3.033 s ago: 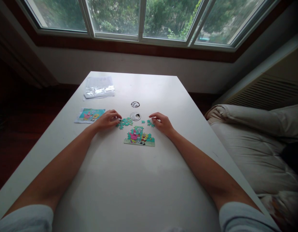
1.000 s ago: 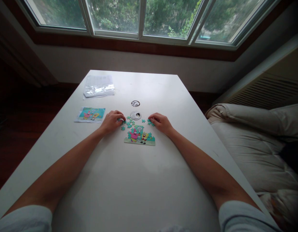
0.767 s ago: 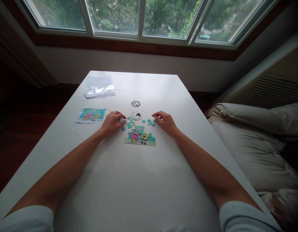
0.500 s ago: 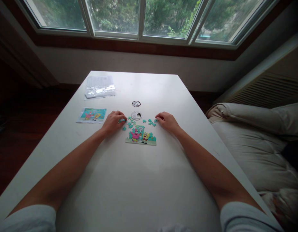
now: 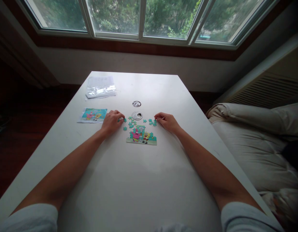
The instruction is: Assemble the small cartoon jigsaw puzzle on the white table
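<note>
A partly assembled jigsaw puzzle point(image 5: 141, 137) with colourful cartoon figures lies flat on the white table point(image 5: 139, 180); its upper edge is uneven. Beyond it are several loose teal puzzle pieces point(image 5: 131, 125). To the upper left of the puzzle, my left hand point(image 5: 112, 122) is curled, its thumb and fingers closed around a small teal piece point(image 5: 119, 120). My right hand point(image 5: 167, 121) rests at the right-hand cluster of pieces point(image 5: 151, 122), fingers pinched together at a teal piece there, which they partly cover.
A printed picture sheet point(image 5: 93, 115) with the same cartoon scene lies left of my left hand. Farther back is a clear plastic bag with papers point(image 5: 101, 87). Two round holes with metal rims point(image 5: 136, 115) sit beyond the pieces. A beige padded seat point(image 5: 255, 141) stands along the right side.
My left hand has shifted very slightly left, with its fingers still curled at the pieces. My right hand stays almost in place. The view has moved a touch; the assembled puzzle looks the same.
</note>
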